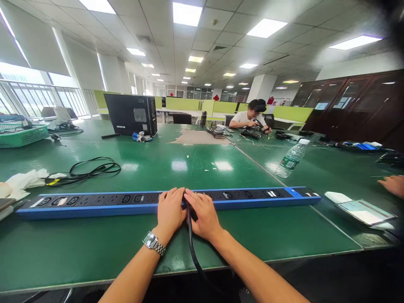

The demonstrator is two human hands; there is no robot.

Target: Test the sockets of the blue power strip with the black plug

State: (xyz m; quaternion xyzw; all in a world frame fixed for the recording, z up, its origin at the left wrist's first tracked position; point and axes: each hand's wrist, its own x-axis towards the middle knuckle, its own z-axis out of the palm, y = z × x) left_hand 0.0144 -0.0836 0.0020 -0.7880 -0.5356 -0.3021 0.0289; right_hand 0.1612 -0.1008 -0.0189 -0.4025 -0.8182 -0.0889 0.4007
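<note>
Both forearms reach in; left hand (169, 210) and right hand (203, 213) clasp a black plug (187, 203) on the power strip (94, 204). Cable (192, 248) drops over the table (94, 252) edge. Open green surface beyond.

the green worktop (176, 164) is glossy and made of panels joined along a seam on its right part. a long blue and black power strip (94, 203) lies across its near part, parallel to the front edge. behind the strip's left end lie a coil of black cable (91, 169) and a crumpled white cloth (23, 180). a clear water bottle (290, 159) lies on its side to the right. a tablet (366, 211) and a small white object (336, 197) lie near the right end. farther back stand a black computer case (131, 113) and, far left, a green basket (22, 135).
</note>
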